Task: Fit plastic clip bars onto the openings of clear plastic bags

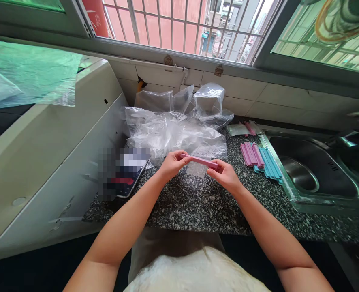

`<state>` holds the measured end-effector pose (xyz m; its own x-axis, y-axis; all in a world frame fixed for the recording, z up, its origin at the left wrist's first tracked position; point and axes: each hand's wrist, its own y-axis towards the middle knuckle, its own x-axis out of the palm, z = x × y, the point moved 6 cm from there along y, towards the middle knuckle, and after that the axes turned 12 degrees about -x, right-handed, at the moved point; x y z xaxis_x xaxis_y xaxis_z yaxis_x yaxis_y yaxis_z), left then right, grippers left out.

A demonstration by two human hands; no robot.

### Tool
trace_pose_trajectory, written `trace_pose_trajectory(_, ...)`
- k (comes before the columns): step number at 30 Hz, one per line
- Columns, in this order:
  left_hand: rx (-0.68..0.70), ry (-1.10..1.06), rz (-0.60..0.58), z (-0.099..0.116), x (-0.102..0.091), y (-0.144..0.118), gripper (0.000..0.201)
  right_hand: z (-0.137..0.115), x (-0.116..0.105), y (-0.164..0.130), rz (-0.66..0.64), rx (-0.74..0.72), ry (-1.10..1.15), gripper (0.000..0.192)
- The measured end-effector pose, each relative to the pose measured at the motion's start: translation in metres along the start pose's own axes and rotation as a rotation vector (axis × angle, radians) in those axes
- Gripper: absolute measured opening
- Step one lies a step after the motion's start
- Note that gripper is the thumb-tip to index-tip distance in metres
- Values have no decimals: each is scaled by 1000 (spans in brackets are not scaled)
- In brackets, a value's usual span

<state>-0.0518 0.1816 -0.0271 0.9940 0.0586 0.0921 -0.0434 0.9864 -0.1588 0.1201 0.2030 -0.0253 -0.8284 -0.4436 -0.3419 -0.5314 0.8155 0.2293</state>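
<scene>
Left hand (174, 165) and right hand (225, 176) have fingers clamped on a slim, straight pink strip (201, 161); crinkled clear plastic (176, 134) lies at its eleven o'clock.

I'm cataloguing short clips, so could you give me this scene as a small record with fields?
Left hand: holds one end of a pink stick
Right hand: holds its other end
Beyond hands: clear bags, heaped on the counter
To the right: loose pink sticks and blue sticks, beside the sink
</scene>
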Motion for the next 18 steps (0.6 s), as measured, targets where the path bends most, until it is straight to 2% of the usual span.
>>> trace_pose_trajectory(3, 19, -53, 56, 0, -4, 1, 40, 8, 6, -1, -6, 34, 11, 28)
trace_pose_trajectory(9, 34, -101, 88, 0, -6, 1, 40, 12, 13, -2, -17, -13, -46, 19)
trace_pose_trajectory(18, 36, -120, 121, -1, -6, 1, 40, 14, 17, -1, -40, -30, -72, 20)
